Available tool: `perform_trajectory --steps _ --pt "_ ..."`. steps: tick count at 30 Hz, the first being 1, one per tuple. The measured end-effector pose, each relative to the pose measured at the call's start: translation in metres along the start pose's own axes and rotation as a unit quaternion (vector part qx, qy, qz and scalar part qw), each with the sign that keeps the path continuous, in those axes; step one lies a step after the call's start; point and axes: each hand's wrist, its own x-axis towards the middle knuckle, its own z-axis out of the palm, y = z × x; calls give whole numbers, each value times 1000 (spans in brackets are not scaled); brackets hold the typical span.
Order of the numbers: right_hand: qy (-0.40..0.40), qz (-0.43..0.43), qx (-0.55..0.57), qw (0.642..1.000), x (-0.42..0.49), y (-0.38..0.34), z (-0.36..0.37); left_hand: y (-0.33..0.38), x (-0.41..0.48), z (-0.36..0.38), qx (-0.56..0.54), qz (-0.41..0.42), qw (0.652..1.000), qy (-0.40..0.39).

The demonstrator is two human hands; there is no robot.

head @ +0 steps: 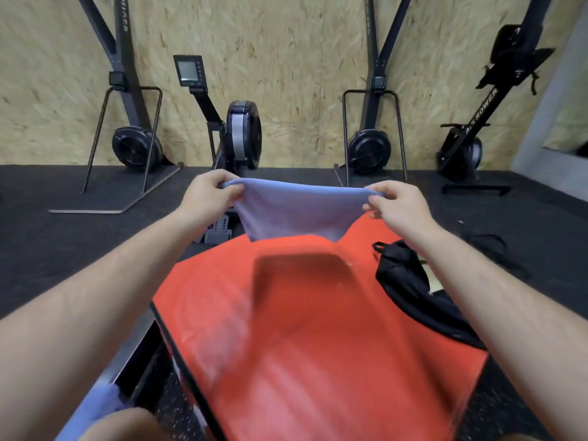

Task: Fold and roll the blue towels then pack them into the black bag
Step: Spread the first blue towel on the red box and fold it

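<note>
Blue towel (294, 211): held up in air, stretched btwn both hands, top edge taut w/ slight sag in middle. Cloth hangs down and narrows toward bottom; lower edge just above far end of red surface (318, 329). Colour pale lavender-blue, soft nap, no visible print.

Left hand (208, 194): fingers curled, pinching towel's left top corner. Right hand (396, 202): same, pinching right top corner. Both forearms extended fwd.

Second blue towel (92, 412): bottom-left corner of view, bunched, partly hidden by a knee; frame blurred there.

Black bag (410, 288): lies on right side of red surface, under right forearm, slumped; opening state unclear.

Surface: red padded top w/ black edge trim, whitish scuffs, dark shadow of towel in centre. Appears to be a padded box or mat, cannot tell which.

Room: dark speckled rubber floor (63, 249); OSB-board wall (286, 58). Along wall: black fitness machines, incl. a rower w/ small monitor (188, 71) and an upright-stored rower (477, 122) far right.
</note>
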Motion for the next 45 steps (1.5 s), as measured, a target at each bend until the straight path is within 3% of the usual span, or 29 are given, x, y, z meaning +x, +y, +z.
perform_trajectory --steps 6,10,14,17,22,28,33,39,45 --pt "-56 147 -46 987 -103 120 22 -98 -127 53 2 -150 982 -114" --pt "-105 225 -134 959 -157 174 31 -137 -183 82 50 -187 966 -172" --pt "-152 195 -236 940 -169 184 38 -159 -192 92 185 -152 957 -166" --pt "-154 124 -338 920 -170 191 44 -157 -193 101 316 -101 928 -171" --pt "-161 -111 -465 864 -177 188 68 -153 -197 125 282 2 936 -212" --pt "-229 -59 -486 841 -191 167 69 -140 -198 117 326 26 912 -246" --pt "-345 -42 -519 781 -224 126 40 -124 -203 101 276 -43 886 -370" --pt "-309 -54 -449 837 -184 116 41 -124 -170 115 258 14 913 -315" --pt "-305 -76 -440 841 -103 155 68 -144 -119 138 367 13 877 -310"
